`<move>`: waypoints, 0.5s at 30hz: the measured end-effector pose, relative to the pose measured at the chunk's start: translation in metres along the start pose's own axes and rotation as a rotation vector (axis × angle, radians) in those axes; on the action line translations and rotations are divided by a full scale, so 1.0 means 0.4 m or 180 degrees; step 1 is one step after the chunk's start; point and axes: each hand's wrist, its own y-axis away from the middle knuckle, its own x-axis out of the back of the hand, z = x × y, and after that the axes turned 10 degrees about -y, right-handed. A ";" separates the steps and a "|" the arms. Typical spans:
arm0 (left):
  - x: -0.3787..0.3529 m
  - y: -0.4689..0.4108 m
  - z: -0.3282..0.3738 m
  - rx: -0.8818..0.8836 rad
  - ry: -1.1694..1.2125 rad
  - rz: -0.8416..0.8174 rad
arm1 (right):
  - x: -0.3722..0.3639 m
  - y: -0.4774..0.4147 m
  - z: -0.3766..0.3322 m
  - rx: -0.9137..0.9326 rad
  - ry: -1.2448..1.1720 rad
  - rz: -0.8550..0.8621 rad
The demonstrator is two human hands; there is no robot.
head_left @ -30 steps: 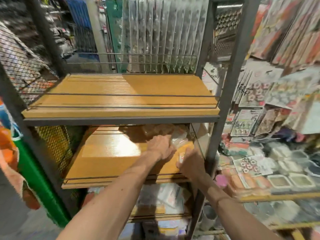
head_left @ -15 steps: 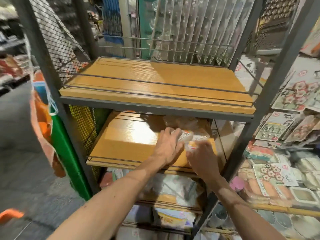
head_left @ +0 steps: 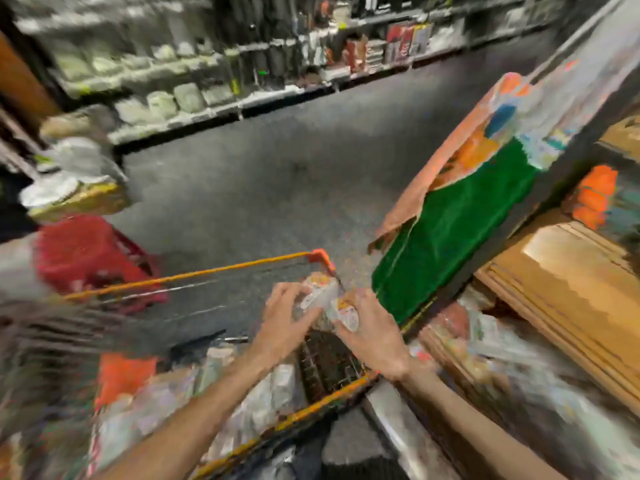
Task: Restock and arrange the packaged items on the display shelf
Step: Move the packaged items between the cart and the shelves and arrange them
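The view is heavily blurred by motion. Both hands hold a small stack of clear-wrapped packaged items (head_left: 325, 301) over an orange-rimmed wire cart (head_left: 194, 273). My left hand (head_left: 287, 323) grips the packets from the left, and my right hand (head_left: 372, 336) grips them from the right. More wrapped packets (head_left: 256, 400) lie inside the cart below my left forearm. The wooden display shelf (head_left: 568, 271) now sits at the right edge of view, with its dark metal post (head_left: 540, 174) beside it.
A green and orange bag (head_left: 460, 216) hangs against the shelf's side, just right of my hands. A red basket (head_left: 86, 254) stands on the grey floor at left. Store shelving (head_left: 207, 95) lines the far side of the aisle.
My head has swung left, away from the shelf toward the cart and aisle. Both hands have come out of the middle shelf and now hold packets over the cart.
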 end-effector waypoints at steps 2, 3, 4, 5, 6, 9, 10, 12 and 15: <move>0.040 0.091 -0.151 0.0613 -0.0213 -0.0069 | -0.151 -0.020 -0.050 0.0240 0.0012 -0.0574; 0.063 0.144 -0.229 0.0895 -0.0315 -0.0058 | -0.238 -0.026 -0.079 0.0331 0.0076 -0.0906; 0.081 0.199 -0.305 0.1139 -0.0390 -0.0020 | -0.320 -0.028 -0.109 0.0378 0.0148 -0.1273; 0.085 0.234 -0.335 0.1247 -0.0462 -0.0046 | -0.367 -0.021 -0.114 0.0384 0.0199 -0.1496; 0.089 0.271 -0.372 0.1394 -0.0510 -0.0065 | -0.413 -0.015 -0.131 0.0368 0.0249 -0.1740; 0.108 0.396 -0.494 0.2087 -0.0556 -0.0103 | -0.586 0.012 -0.187 0.0472 0.0368 -0.2404; 0.103 0.428 -0.519 0.2248 -0.0527 -0.0181 | -0.617 0.023 -0.195 0.0454 0.0426 -0.2567; 0.096 0.476 -0.561 0.2513 -0.0469 -0.0526 | -0.680 0.050 -0.207 0.0458 0.0548 -0.2825; 0.089 0.482 -0.586 0.2541 -0.0523 -0.0997 | -0.745 0.081 -0.195 0.0429 0.0818 -0.3064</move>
